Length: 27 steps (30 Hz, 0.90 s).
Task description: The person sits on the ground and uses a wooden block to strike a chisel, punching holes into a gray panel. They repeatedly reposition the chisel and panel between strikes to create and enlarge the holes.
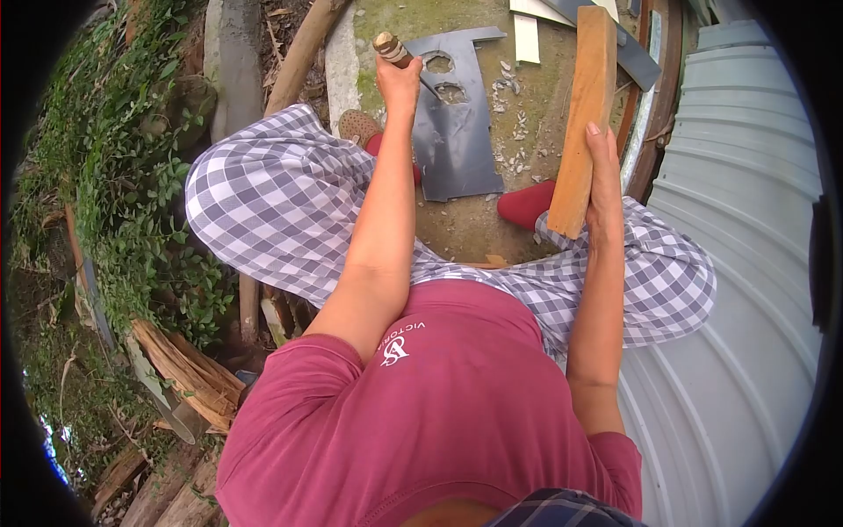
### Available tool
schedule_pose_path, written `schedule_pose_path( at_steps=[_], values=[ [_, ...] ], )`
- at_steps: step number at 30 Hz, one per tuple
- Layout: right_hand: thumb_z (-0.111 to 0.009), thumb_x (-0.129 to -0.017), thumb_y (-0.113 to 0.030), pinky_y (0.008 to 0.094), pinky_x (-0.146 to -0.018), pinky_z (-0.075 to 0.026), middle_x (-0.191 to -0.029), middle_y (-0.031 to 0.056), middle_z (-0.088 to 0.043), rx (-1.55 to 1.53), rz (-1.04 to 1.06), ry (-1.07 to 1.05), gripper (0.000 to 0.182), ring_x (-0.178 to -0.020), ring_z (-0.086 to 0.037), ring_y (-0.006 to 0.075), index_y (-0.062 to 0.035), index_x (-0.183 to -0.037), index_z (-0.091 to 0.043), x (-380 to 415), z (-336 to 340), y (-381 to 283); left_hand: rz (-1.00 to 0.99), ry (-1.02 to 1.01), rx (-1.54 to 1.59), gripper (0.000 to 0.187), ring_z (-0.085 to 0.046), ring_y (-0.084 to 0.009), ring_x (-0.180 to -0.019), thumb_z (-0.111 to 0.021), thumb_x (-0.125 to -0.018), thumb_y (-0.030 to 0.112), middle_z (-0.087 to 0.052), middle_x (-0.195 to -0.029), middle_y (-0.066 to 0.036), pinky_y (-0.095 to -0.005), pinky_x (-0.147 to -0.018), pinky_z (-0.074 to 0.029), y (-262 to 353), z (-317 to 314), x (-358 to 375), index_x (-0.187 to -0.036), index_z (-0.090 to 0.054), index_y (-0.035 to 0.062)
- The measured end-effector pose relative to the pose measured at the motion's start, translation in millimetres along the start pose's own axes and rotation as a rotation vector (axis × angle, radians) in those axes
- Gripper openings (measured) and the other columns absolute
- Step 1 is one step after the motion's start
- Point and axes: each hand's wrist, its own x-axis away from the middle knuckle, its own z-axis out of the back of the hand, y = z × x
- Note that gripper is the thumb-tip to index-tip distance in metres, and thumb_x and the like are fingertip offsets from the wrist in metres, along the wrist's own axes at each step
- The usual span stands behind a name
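Observation:
My left hand [400, 86] is wrapped round the wooden handle of a chisel [392, 49]. The chisel's thin metal shank slants down to the edge of the lower hole in a dark grey sheet [458, 154]. Two ragged holes, one above the other, pierce this sheet, which lies on the ground between my feet. In my right hand [602, 180] is a long, squared wooden block [584, 114], held near its lower end and upright in the view, apart from the sheet.
Grey chips [518, 132] are scattered right of the sheet. White and grey strips [527, 35] lie at the top. Ridged metal sheeting [738, 184] runs along the right. Leafy plants [149, 202] and split logs [189, 373] stand on the left. My red-socked foot [525, 204] is beside the sheet.

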Motion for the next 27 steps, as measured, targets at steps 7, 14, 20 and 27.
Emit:
schedule_pose_path(
  at_steps=[7,14,20,27],
  values=[
    [-0.054,-0.088,-0.044,0.025,-0.069,-0.045,-0.094,0.0042,-0.05,-0.006,-0.014,-0.019,0.057,-0.082,-0.052,0.0109,-0.0043,-0.126,-0.042,0.7,-0.8,-0.5,0.004,0.001,0.044,0.045,-0.063,-0.0373,-0.087,-0.073,-0.066,0.017,-0.064,-0.09,-0.021,-0.0431,-0.079,-0.048,0.5,-2.0,1.1,-0.101,-0.051,-0.0018],
    [-0.057,-0.087,-0.041,0.0283,-0.078,-0.044,-0.108,0.0106,-0.053,0.063,-0.02,-0.05,0.064,-0.093,-0.053,0.0151,-0.0014,-0.133,-0.037,-2.6,-0.5,4.4,0.025,0.011,0.028,0.044,-0.063,-0.0372,-0.087,-0.073,-0.066,0.016,-0.064,-0.09,-0.022,-0.0429,-0.079,-0.048,-1.5,-2.1,-0.9,-0.101,-0.051,-0.0014],
    [-0.058,-0.086,-0.04,0.0306,-0.082,-0.044,-0.112,0.012,-0.053,0.159,0.008,-0.061,0.066,-0.096,-0.053,0.0169,-0.0007,-0.133,-0.037,-6.4,-17.8,-8.9,0.029,0.023,0.081,0.044,-0.063,-0.0379,-0.087,-0.072,-0.066,0.015,-0.064,-0.091,-0.022,-0.0437,-0.078,-0.047,-0.5,-1.1,4.2,-0.101,-0.051,-0.0021],
    [-0.057,-0.076,-0.052,0.033,-0.079,-0.047,-0.107,0.0213,-0.059,0.62,0.566,-0.311,0.08,-0.092,-0.06,0.0263,0.0003,-0.133,-0.038,-21.9,-118.3,-124.9,0.055,0.08,0.12,0.044,-0.062,-0.0393,-0.087,-0.071,-0.068,0.016,-0.063,-0.09,-0.023,-0.0441,-0.079,-0.047,-8.3,-2.1,18.2,-0.102,-0.049,-0.002]
  ],
)
